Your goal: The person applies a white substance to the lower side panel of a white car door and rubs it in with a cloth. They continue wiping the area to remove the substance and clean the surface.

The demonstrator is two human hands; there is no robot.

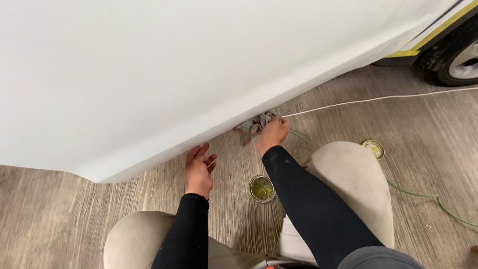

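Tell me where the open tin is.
In the head view, the open tin sits on the wood-look floor between the person's knees, just below the right hand holding a rag.

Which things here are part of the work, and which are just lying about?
In use: rag in right hand; white car panel; left hand open under its edge; open tin.
Lying about: tin lid, white cord, green cord, tyre.

Smooth glossy white panel, crumpled cloth rag
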